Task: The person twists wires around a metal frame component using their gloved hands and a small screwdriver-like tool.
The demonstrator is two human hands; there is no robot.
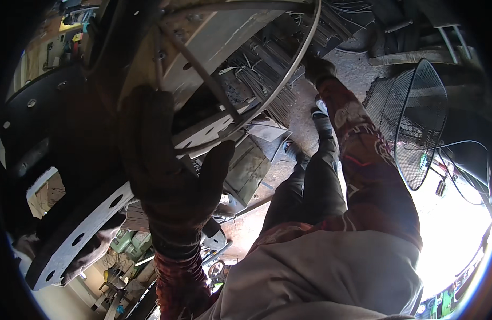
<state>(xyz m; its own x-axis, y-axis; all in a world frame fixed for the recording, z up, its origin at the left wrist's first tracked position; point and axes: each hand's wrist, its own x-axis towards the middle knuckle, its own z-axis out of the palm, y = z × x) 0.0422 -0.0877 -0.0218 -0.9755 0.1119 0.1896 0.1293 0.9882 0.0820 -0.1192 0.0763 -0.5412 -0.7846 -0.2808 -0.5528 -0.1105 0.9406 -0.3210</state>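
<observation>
My left hand [174, 154], in a dark glove, is raised with its fingers stretched upward and the thumb apart. It lies against or just in front of a large dark metal frame with holes in it; contact is hard to make out in the shadow. A thin curved metal hoop [293, 68] sweeps past the thumb toward the far side, with rusty bars [203, 77] joined to it. Beyond the hoop's outer edge, at the end of my outstretched arm, is my right hand [319, 69], also gloved. Its fingers are too dark to read.
A curved, perforated metal plate [83, 234] edges the frame at lower left. Thin metal rods [264, 80] lie bundled behind the hoop. On the right stands a wire mesh basket [422, 125] beside loose cables [465, 143]. A wooden block [248, 170] sits left of my legs.
</observation>
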